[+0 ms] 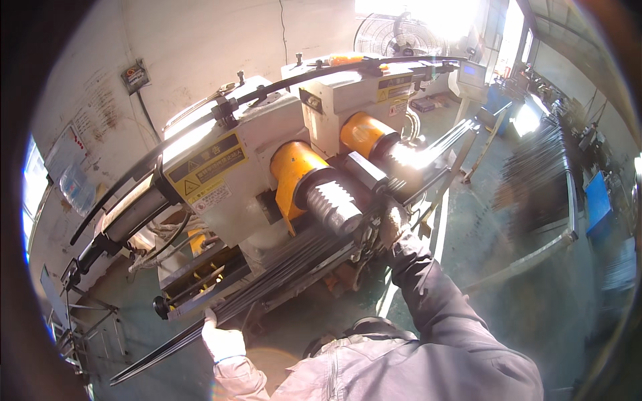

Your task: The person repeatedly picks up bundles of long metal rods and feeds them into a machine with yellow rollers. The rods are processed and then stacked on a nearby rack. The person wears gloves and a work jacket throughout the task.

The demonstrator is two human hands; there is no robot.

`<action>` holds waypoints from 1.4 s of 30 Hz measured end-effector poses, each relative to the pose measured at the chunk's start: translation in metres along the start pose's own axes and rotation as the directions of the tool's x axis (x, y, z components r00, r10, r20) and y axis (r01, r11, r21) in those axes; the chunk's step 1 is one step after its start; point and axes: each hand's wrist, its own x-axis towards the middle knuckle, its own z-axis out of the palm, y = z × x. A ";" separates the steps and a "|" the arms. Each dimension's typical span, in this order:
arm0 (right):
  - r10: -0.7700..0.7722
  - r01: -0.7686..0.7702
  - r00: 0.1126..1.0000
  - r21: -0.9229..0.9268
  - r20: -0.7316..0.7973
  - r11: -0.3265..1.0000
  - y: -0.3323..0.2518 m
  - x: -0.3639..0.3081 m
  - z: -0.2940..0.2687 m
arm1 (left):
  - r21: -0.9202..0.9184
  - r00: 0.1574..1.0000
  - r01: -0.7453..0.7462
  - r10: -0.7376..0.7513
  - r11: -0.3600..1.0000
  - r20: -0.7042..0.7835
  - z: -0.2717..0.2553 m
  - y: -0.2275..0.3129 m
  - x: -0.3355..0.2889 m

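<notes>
A bundle of long, thin, dark metal rods (pixel 267 274) runs slantwise along the front of a large pale machine (pixel 257 144). My left hand (pixel 224 339), in a white glove, is closed round the bundle toward its lower left end, with the thumb on top. Farther right, my right hand (pixel 393 224) reaches out beside the machine's dark threaded cylinder (pixel 334 204) and grips the rods there; its fingers are partly in shadow. Two orange collars (pixel 294 166) sit on the machine behind the cylinders.
A curved black bar (pixel 301 77) spans the machine's top. Under the right part stands a light metal support leg (pixel 441 227). Many rods lie on a rack (pixel 535 180) at the right. A fan (pixel 401 40) stands at the back, a metal frame (pixel 83 311) at the left.
</notes>
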 end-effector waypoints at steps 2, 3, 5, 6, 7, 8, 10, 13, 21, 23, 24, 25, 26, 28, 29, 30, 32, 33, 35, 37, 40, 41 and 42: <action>0.237 -0.223 0.971 0.218 -0.036 0.950 0.013 0.016 0.026 | -0.120 0.997 0.077 -0.078 0.990 -0.005 0.017 -0.015 0.006; 0.351 -0.324 0.936 0.324 -0.029 0.889 0.020 0.023 0.036 | -0.127 0.992 0.129 -0.127 0.983 0.023 0.024 -0.020 0.009; 0.562 -0.494 0.827 0.517 0.030 0.699 0.028 0.033 0.050 | -0.132 0.986 0.166 -0.162 0.977 0.040 0.031 -0.024 0.015; 0.582 -0.510 0.812 0.545 0.048 0.666 0.029 0.037 0.053 | -0.124 0.984 0.171 -0.162 0.977 0.079 0.031 -0.023 0.019; 0.603 -0.526 0.795 0.574 0.067 0.628 0.028 0.037 0.055 | -0.208 0.978 0.210 -0.205 0.955 0.044 0.030 -0.019 0.026; 0.624 -0.540 0.777 0.601 0.086 0.589 0.025 0.035 0.054 | -0.146 0.978 0.185 -0.169 0.972 0.119 0.022 -0.011 0.030; 0.528 -0.432 0.847 0.649 0.055 0.626 0.013 0.026 0.048 | -0.163 0.980 0.100 -0.069 0.982 0.185 0.004 0.009 0.046; 0.623 -0.412 0.781 0.780 0.037 0.471 -0.014 0.016 0.040 | -0.142 0.985 -0.153 0.139 0.978 -0.105 -0.030 0.045 0.066; 0.668 -0.483 0.744 0.710 0.024 0.512 -0.042 0.017 0.036 | -0.081 0.994 -0.094 0.089 0.992 -0.058 0.020 -0.021 0.044; 0.624 -0.474 0.781 0.677 0.028 0.563 -0.038 0.013 0.033 | -0.134 0.998 0.063 -0.067 0.989 -0.021 0.040 -0.044 0.036; 0.602 -0.485 0.796 0.656 0.058 0.578 -0.035 0.010 0.031 | -0.156 0.989 0.143 -0.136 0.977 0.060 0.043 -0.050 0.035; 0.564 -0.468 0.823 0.648 0.071 0.602 -0.032 0.006 0.026 | -0.159 0.984 0.158 -0.142 0.975 0.109 0.042 -0.050 0.038; 0.520 -0.439 0.851 0.649 0.077 0.621 -0.028 0.002 0.023 | -0.193 0.994 0.111 -0.110 0.975 0.013 0.037 -0.046 0.041; 0.368 -0.311 0.927 0.683 0.067 0.660 -0.020 -0.008 0.013 | -0.234 0.997 0.050 -0.036 0.971 0.064 0.018 -0.024 0.055; 0.384 -0.353 0.911 0.772 0.153 0.529 -0.016 -0.016 0.006 | -0.220 0.992 -0.101 0.082 0.970 -0.094 0.006 -0.008 0.064; 0.436 -0.350 0.897 0.714 0.070 0.606 -0.011 -0.022 0.002 | -0.165 0.963 -0.177 0.136 0.970 -0.231 -0.003 0.007 0.070; 0.504 -0.359 0.860 0.609 -0.079 0.707 -0.002 -0.034 -0.005 | -0.132 0.938 -0.198 0.149 0.971 -0.311 -0.011 0.017 0.074; 0.481 -0.416 0.877 0.512 0.006 0.752 0.004 -0.044 -0.020 | -0.096 0.959 -0.198 0.173 0.975 -0.222 -0.010 0.016 0.073; 0.452 -0.441 0.890 0.356 0.055 0.824 0.013 -0.058 -0.037 | -0.047 0.956 -0.200 0.184 0.979 -0.228 0.000 0.002 0.064; 0.543 -0.541 0.838 0.198 0.049 0.817 0.021 -0.069 -0.049 | -0.064 0.975 -0.185 0.175 0.981 -0.136 0.021 -0.026 0.054; 0.532 -0.553 0.833 0.216 0.150 0.805 0.033 -0.079 -0.053 | -0.035 0.997 -0.053 0.055 0.998 0.057 0.038 -0.055 0.036; 0.448 -0.475 0.880 0.257 0.159 0.841 0.038 -0.083 -0.052 | 0.025 1.000 0.008 -0.008 1.000 -0.020 0.043 -0.056 0.035; 0.418 -0.457 0.889 0.298 0.188 0.838 0.043 -0.085 -0.048 | 0.079 0.997 0.064 -0.067 0.995 0.043 0.047 -0.060 0.032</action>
